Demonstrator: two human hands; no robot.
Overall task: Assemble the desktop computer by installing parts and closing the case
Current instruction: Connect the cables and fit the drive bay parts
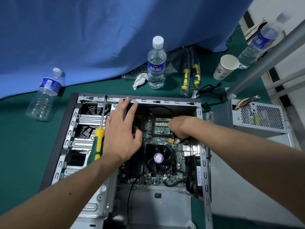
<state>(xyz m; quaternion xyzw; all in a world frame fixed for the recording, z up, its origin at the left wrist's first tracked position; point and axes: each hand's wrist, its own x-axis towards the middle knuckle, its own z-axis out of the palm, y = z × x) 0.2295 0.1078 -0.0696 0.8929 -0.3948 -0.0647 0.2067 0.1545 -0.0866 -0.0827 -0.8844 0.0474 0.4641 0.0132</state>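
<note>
The open computer case (pixel 125 146) lies on its side across the middle and lower part of the frame on the green table (pixel 24 146), its motherboard (pixel 161 139) facing up, and both hands are down inside it. The left hand (pixel 122 129) sits left of centre with fingers straight and spread, fingertips reaching the case's upper metal rim, palm hovering over the left edge of the board. Tucked just left of that hand, a green-and-yellow screwdriver (pixel 99 138) lies along the drive bays, its shaft pointing toward the top rim; whether the hand actually holds it, I cannot tell. The right hand (pixel 179 128) is right of centre, curled downward over the expansion slots, fingers pinching a small white connector (pixel 179 140) beside an orange tab on the board. Below the two hands, the black CPU fan (pixel 158 158) with its purple sticker sits in the clear, and a second fan stands on edge at the case's right wall. Outside the case, at the right of the frame, the grey power supply (pixel 257 118) rests with coloured wires sprouting from its top. Now the containers: an upright water bottle (pixel 156 63) at top centre looks nearly full, a bottle (pixel 44 96) at the left looks empty, a third bottle (pixel 257 43) at upper right is blurred, and a paper cup (pixel 225 66) stands next to it, contents not visible.
</note>
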